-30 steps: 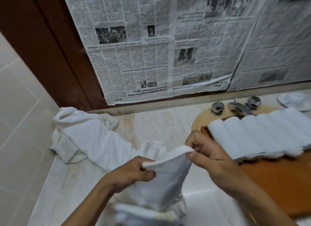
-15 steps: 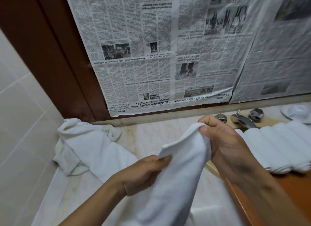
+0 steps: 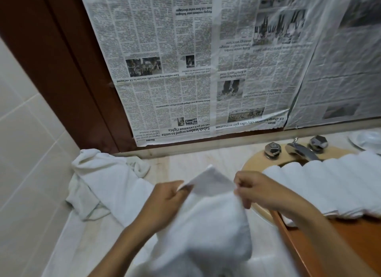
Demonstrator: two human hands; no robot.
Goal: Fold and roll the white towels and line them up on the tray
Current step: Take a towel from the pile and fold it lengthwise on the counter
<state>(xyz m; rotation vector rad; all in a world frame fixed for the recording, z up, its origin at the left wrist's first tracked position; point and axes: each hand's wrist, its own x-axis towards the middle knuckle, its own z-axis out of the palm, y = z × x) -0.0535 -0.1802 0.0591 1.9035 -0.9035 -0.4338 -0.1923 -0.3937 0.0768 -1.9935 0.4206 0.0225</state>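
A white towel (image 3: 212, 221) hangs in the air in front of me, held by its top edge. My left hand (image 3: 165, 204) pinches the left part of that edge. My right hand (image 3: 257, 190) pinches the right part. A corner of the towel sticks up between the two hands. Several rolled white towels (image 3: 329, 184) lie side by side on the brown wooden tray (image 3: 350, 245) at the right. A heap of loose white towels (image 3: 103, 184) lies on the counter at the left.
The pale marble counter (image 3: 195, 161) runs along a wall covered with newspaper (image 3: 195, 70). A chrome tap with two knobs (image 3: 296, 148) stands behind the tray. A white dish (image 3: 367, 138) sits at the far right. A tiled wall (image 3: 26, 153) closes the left side.
My right hand has come down and my left hand has risen, so both now hold the towel's top edge level. The towel's corner now sticks up between them.
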